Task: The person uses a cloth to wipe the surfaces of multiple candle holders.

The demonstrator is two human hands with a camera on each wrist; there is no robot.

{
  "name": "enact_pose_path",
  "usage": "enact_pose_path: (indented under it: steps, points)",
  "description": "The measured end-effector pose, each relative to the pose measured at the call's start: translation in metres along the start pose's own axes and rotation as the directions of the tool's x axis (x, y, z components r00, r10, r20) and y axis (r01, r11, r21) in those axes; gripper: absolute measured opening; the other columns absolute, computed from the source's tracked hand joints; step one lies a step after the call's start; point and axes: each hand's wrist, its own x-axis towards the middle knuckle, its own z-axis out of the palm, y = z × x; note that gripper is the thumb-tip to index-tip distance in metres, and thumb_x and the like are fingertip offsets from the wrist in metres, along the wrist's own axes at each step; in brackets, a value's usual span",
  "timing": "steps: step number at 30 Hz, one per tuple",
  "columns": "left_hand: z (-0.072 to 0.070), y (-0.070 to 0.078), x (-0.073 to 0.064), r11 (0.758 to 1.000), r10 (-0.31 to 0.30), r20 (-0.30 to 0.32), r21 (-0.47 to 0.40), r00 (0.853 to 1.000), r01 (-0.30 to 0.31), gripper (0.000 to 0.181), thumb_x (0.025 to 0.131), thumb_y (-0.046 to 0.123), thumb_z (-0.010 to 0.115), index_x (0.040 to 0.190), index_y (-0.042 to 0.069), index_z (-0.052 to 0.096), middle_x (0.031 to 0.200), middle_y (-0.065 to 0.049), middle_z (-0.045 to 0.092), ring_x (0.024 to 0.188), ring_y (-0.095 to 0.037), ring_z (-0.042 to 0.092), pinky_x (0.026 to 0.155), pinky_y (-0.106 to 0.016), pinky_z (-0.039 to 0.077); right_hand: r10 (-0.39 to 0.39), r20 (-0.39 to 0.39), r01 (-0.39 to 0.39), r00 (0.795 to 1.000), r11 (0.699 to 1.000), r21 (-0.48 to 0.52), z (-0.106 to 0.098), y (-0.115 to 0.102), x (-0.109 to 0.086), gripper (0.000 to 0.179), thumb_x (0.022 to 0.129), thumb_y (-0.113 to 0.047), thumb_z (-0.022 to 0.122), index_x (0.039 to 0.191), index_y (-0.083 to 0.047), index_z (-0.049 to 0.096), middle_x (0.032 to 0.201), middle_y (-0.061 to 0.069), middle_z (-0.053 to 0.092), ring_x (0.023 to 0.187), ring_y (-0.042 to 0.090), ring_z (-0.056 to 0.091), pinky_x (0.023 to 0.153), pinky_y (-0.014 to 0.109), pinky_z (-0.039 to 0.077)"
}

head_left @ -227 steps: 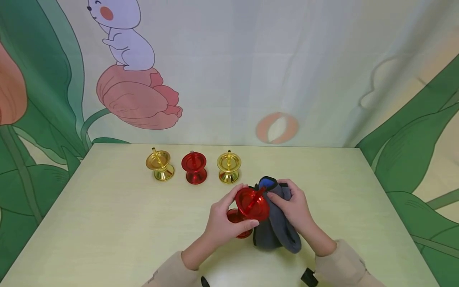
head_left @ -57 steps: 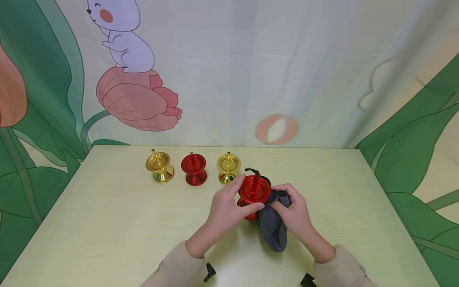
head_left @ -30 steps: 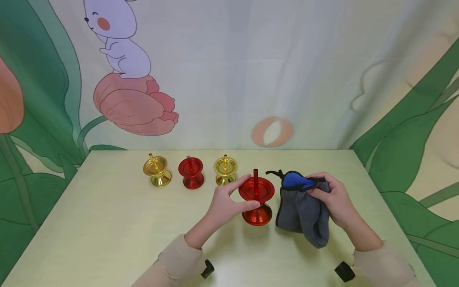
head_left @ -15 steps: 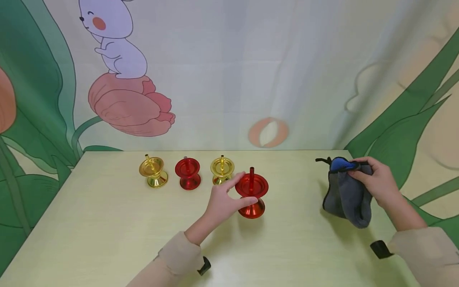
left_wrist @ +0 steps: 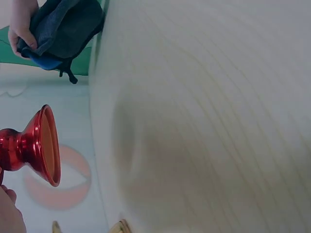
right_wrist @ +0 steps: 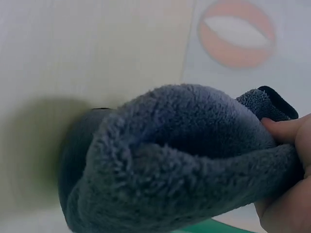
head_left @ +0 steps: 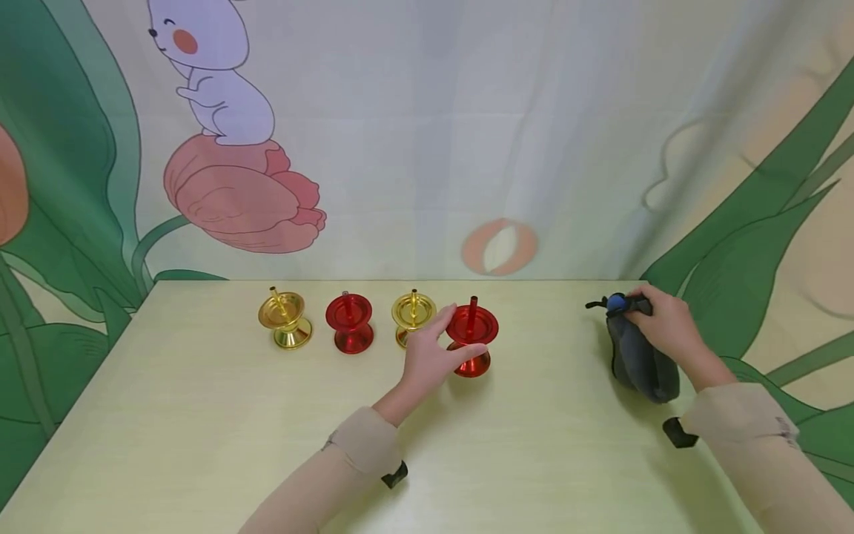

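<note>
My left hand [head_left: 430, 360] holds a shiny red candle holder [head_left: 475, 326] by its dish, between thumb and fingers. It is upright, with a thin tube rising from its dish. The left wrist view shows its flared base [left_wrist: 46, 145] held clear of the table. Far to the right, my right hand [head_left: 667, 319] pinches the top of a folded grey fleecy cloth [head_left: 640, 363] with black edging, a blue patch and a small black loop. The cloth hangs down in soft folds; the right wrist view shows its bulging fold [right_wrist: 184, 160] close up.
Along the table's [head_left: 200, 430] back stand a gold candle holder [head_left: 283, 315], a red candle holder [head_left: 350, 319] and another gold candle holder [head_left: 410, 311], partly behind my left hand. A printed curtain [head_left: 400, 133] hangs behind the table.
The cloth has come away from the red candle holder and moved far right with my right hand, now slightly lower and turned. My left hand has carried the holder toward the back of the table.
</note>
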Motion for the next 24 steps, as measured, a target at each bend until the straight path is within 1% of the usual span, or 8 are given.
enact_pose_path:
  steps: [5, 8, 12, 16, 20, 24]
  points:
    - [0.015, -0.007, 0.011, 1.000, -0.007, -0.021, 0.018, 1.000, 0.008, 0.081, 0.064, 0.053, 0.070, 0.131, 0.016, 0.044, 0.133, -0.001, 0.046, 0.124, -0.017, 0.041, 0.097, -0.038, 0.040, 0.036, 0.038, -0.040, 0.999, 0.994, 0.105, 0.027, 0.000, 0.011, 0.040, 0.088, -0.021, 0.053, 0.121, 0.000, 0.046, 0.123, 0.030, 0.043, 0.109, 0.047, 0.041, 0.083, 0.055, 0.040]
    - [0.021, -0.011, 0.015, 0.999, -0.011, -0.041, 0.037, 0.999, 0.012, 0.081, 0.064, 0.054, 0.070, 0.131, 0.016, 0.044, 0.133, -0.002, 0.046, 0.123, -0.018, 0.042, 0.097, -0.038, 0.040, 0.061, 0.055, -0.069, 0.997, 0.985, 0.160, 0.038, -0.003, 0.016, 0.044, 0.088, -0.026, 0.053, 0.123, -0.001, 0.045, 0.125, 0.029, 0.042, 0.113, 0.045, 0.040, 0.086, 0.055, 0.038]
    - [0.027, -0.016, 0.019, 0.997, 0.000, -0.066, 0.073, 0.998, 0.005, 0.081, 0.065, 0.055, 0.069, 0.130, 0.015, 0.045, 0.132, -0.004, 0.047, 0.122, -0.019, 0.044, 0.096, -0.038, 0.041, 0.083, 0.057, -0.093, 0.995, 0.972, 0.216, 0.048, -0.006, 0.020, 0.046, 0.087, -0.027, 0.054, 0.123, 0.000, 0.045, 0.125, 0.028, 0.043, 0.114, 0.044, 0.039, 0.090, 0.055, 0.035]
    - [0.032, -0.019, 0.022, 0.997, -0.022, -0.084, 0.072, 0.996, 0.028, 0.082, 0.065, 0.057, 0.067, 0.131, 0.014, 0.045, 0.132, -0.003, 0.047, 0.123, -0.019, 0.043, 0.096, -0.037, 0.041, 0.114, 0.050, -0.124, 0.992, 0.948, 0.294, 0.058, -0.009, 0.022, 0.046, 0.087, -0.026, 0.054, 0.123, 0.001, 0.045, 0.127, 0.027, 0.042, 0.117, 0.043, 0.037, 0.093, 0.053, 0.033]
    - [0.036, -0.020, 0.026, 0.996, -0.060, -0.090, 0.054, 0.994, 0.066, 0.083, 0.065, 0.057, 0.067, 0.132, 0.015, 0.044, 0.133, -0.001, 0.046, 0.124, -0.018, 0.041, 0.096, -0.036, 0.041, 0.163, 0.043, -0.167, 0.986, 0.915, 0.366, 0.069, -0.012, 0.024, 0.046, 0.088, -0.028, 0.053, 0.124, 0.000, 0.045, 0.129, 0.025, 0.042, 0.119, 0.040, 0.037, 0.096, 0.052, 0.032]
    - [0.041, -0.021, 0.030, 0.996, -0.062, -0.101, 0.054, 0.993, 0.068, 0.081, 0.065, 0.055, 0.069, 0.131, 0.015, 0.045, 0.132, -0.002, 0.047, 0.124, -0.019, 0.042, 0.095, -0.036, 0.042, 0.225, -0.001, -0.206, 0.974, 0.894, 0.399, 0.082, -0.016, 0.026, 0.042, 0.087, -0.028, 0.054, 0.121, -0.004, 0.049, 0.127, 0.021, 0.047, 0.117, 0.037, 0.042, 0.096, 0.049, 0.034]
